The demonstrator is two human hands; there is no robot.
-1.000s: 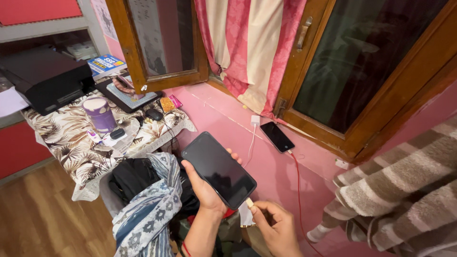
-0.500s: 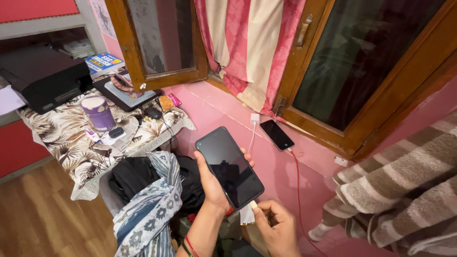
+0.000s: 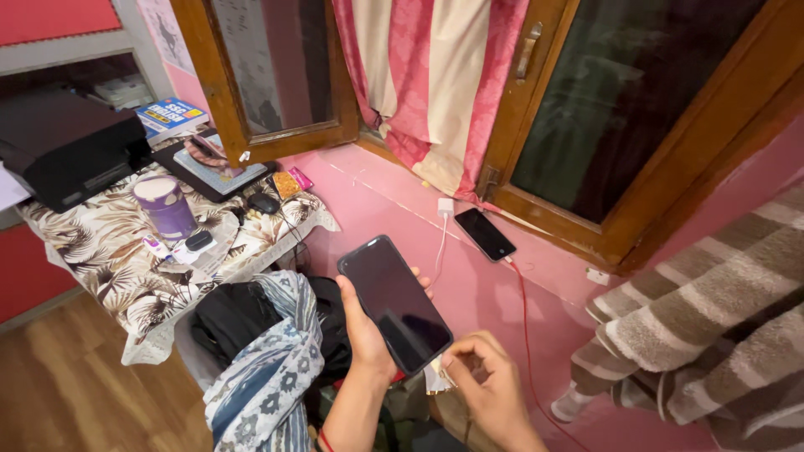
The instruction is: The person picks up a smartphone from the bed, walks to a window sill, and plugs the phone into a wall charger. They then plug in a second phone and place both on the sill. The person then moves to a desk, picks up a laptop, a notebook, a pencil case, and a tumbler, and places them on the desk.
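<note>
At the far left a black printer point(image 3: 63, 146) sits on a worktop point(image 3: 109, 251) covered with a leaf-patterned cloth, and a purple cylindrical tub point(image 3: 165, 207) stands near its middle, with a small black case point(image 3: 198, 240) just beside it. Further back lie a blue book point(image 3: 172, 117) and a dark tablet-like slab point(image 3: 213, 172), close under the wooden window frame point(image 3: 251, 142). Below the worktop's near edge a black bag point(image 3: 234, 314) and a blue patterned cloth point(image 3: 268, 368) hang in a heap. In the middle, the left hand point(image 3: 366, 335) grips a dark phone point(image 3: 394, 303), screen up and blank, its fingers wrapped round the phone's edges and the thumb along the left side. Just right of it, the right hand point(image 3: 486, 381) has its fingers pinched narrowly at the phone's lower end, on a small pale cable plug point(image 3: 442, 374) that is mostly hidden, so whether it is seated in the phone cannot be told. Beyond, on the pink ledge point(image 3: 394, 188), a second phone point(image 3: 485, 234) lies flat beside a white charger point(image 3: 445, 207), with a red cable point(image 3: 523, 318) running down from it. A pink and cream curtain point(image 3: 435, 84) hangs above, and a brown striped blanket point(image 3: 712, 318) fills the near right.
</note>
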